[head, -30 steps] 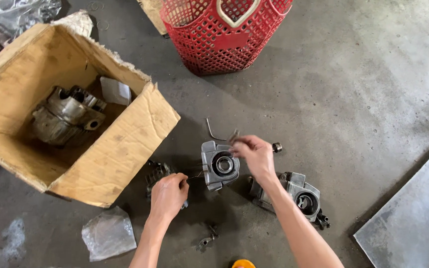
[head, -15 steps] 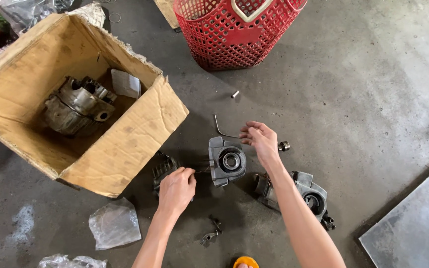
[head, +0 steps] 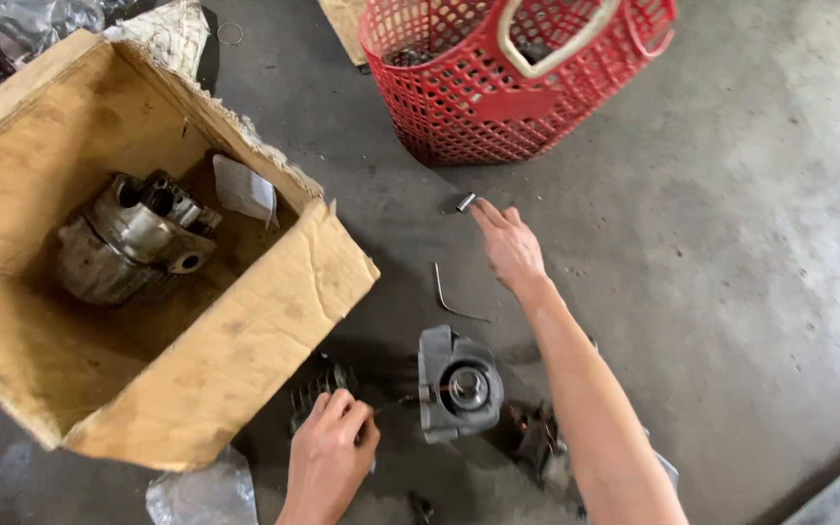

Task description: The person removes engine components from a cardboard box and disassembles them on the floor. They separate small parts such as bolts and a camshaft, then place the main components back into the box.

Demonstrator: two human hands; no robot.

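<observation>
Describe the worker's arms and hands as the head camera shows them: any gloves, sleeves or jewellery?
Both hands are bare. The left hand and the right hand wear no gloves, and no rings or watch are visible. The right forearm is uncovered along its whole visible length, with no sleeve in view. Little of the left arm shows beyond the wrist, which is also bare.

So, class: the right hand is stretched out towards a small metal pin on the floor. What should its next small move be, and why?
Probably close the fingertips on the pin: the right hand is open, its fingertips right beside it, nothing held.
</observation>
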